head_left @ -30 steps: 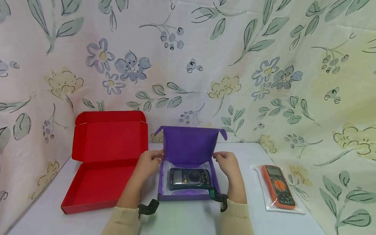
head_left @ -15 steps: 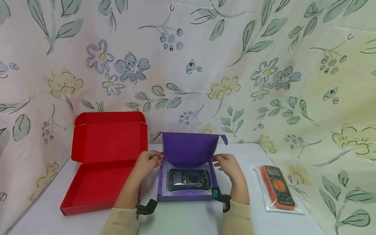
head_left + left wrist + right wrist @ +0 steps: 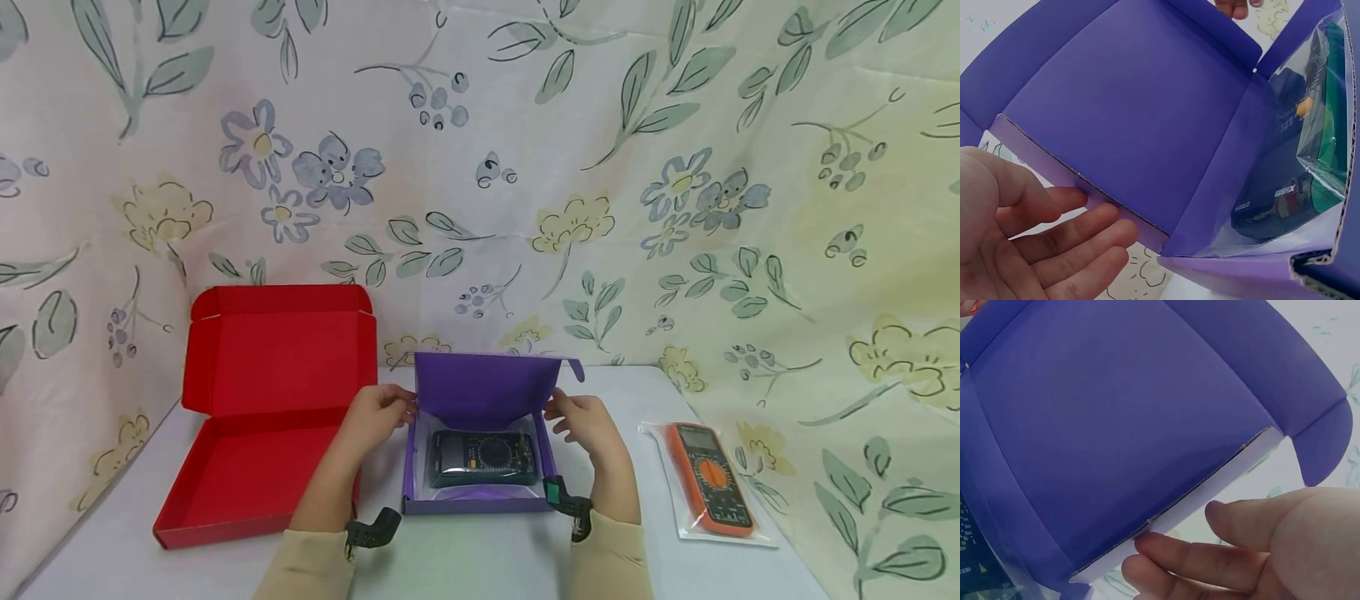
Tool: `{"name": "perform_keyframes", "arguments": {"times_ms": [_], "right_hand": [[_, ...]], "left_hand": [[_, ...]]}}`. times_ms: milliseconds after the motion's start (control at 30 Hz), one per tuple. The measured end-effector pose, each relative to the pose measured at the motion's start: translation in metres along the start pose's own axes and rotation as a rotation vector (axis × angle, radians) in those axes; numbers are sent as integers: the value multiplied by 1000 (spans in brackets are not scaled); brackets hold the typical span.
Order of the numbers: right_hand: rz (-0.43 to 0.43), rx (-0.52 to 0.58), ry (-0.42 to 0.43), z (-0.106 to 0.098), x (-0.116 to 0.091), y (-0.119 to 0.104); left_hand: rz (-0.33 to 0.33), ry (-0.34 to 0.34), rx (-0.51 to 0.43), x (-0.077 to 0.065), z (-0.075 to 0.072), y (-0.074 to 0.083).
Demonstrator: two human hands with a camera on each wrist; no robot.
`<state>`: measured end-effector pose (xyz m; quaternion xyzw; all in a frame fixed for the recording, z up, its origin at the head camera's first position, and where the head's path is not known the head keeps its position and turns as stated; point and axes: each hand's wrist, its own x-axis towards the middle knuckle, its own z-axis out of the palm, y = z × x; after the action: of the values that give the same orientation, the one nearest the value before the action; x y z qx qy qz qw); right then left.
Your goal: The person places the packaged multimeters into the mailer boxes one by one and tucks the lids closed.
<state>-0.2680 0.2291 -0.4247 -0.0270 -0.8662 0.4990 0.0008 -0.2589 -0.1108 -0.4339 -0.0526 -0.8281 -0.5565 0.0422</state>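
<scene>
A purple cardboard box point(image 3: 480, 505) stands open on the table, its lid point(image 3: 480, 383) raised and leaning back. Inside lies a dark multimeter point(image 3: 483, 454) in a clear plastic bag. At the lid's left side is my left hand point(image 3: 375, 421); in the left wrist view its loosely extended fingers point(image 3: 1107, 215) touch the lid's side flap point(image 3: 1041, 150). My right hand point(image 3: 585, 421) is at the opposite side. In the right wrist view a fingertip touches the other side flap point(image 3: 1210, 487), while the thumb stays apart from it.
Left of the purple box, a red cardboard box point(image 3: 281, 358) stands with its lid up and nothing inside. An orange multimeter point(image 3: 712, 479) in a clear bag lies on the white table point(image 3: 480, 558) at right. Floral fabric point(image 3: 480, 167) hangs behind.
The purple lid has tilted farther back, its top edge sinking in the head view. My right hand's fingers have loosened and spread; my left hand stays nearly in place.
</scene>
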Motion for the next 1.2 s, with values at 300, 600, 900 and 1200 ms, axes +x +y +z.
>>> {"name": "perform_keyframes", "arguments": {"times_ms": [300,600,900,1200], "right_hand": [[40,12,11,-1,1,4],[20,-14,-26,-2,-1,10],[34,-7,-70,-4,-2,12],[86,19,-133,-9,2,26]], "left_hand": [[-40,-11,25,-1,-3,1],[-76,-49,46,1,-7,-4],[-98,-85,52,1,-9,-8],[-97,-145,107,-4,-12,-9]]}}
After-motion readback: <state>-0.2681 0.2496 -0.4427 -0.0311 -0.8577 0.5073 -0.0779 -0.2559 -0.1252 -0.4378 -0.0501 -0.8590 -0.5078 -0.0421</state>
